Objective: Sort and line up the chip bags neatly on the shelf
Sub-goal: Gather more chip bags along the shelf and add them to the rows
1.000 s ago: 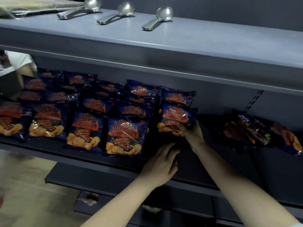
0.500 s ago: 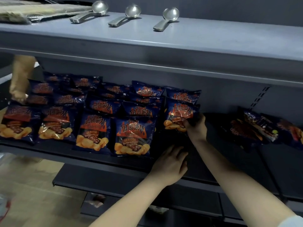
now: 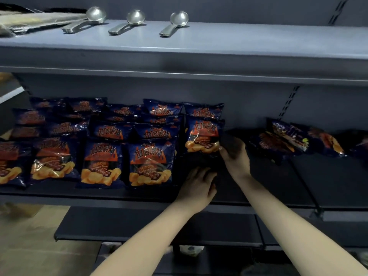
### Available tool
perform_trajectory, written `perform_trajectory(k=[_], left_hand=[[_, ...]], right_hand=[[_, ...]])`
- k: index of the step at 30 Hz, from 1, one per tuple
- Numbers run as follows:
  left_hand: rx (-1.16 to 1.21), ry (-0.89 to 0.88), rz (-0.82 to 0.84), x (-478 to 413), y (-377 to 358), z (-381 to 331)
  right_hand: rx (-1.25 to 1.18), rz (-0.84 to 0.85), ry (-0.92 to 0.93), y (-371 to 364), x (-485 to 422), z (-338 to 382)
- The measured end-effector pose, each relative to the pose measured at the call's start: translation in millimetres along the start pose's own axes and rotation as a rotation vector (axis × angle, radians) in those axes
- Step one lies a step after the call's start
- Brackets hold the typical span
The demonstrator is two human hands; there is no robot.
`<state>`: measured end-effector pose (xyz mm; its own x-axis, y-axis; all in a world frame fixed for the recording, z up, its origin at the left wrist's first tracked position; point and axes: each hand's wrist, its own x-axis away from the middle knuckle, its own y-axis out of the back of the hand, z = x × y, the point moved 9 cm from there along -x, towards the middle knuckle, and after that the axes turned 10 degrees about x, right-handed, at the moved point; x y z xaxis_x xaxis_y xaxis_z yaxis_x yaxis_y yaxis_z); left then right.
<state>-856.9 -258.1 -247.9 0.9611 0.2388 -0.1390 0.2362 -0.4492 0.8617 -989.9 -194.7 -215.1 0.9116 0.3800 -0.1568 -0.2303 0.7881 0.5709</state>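
Note:
Several dark blue chip bags with orange print lie in overlapping rows on the dark middle shelf (image 3: pixel 139 193), filling its left half. My right hand (image 3: pixel 235 154) grips the lower right corner of the rightmost chip bag (image 3: pixel 203 134), which stands tilted behind the row. My left hand (image 3: pixel 197 186) lies flat on the shelf just below that bag, fingers together, holding nothing. A loose heap of other dark chip bags (image 3: pixel 294 138) lies further right on the shelf.
The grey upper shelf (image 3: pixel 199 56) overhangs the bags and carries three metal ladles (image 3: pixel 129 20) and flat packets at the left. A lower dark shelf (image 3: pixel 139 226) juts out under my arms. Bare dark shelf surface lies between the rows and the heap.
My right hand has pushed the rightmost bag back and more upright. My left hand stayed on the shelf below it. The view has shifted slightly left; the person at far left is gone.

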Motion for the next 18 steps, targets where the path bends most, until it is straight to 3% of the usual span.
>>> perform_trajectory(k=[18], left_hand=[[0.112, -0.389, -0.235, -84.2, -16.2, -170.5]], right_hand=[[-0.012, -0.178, 0.150, 171.6, 1.0, -59.3]])
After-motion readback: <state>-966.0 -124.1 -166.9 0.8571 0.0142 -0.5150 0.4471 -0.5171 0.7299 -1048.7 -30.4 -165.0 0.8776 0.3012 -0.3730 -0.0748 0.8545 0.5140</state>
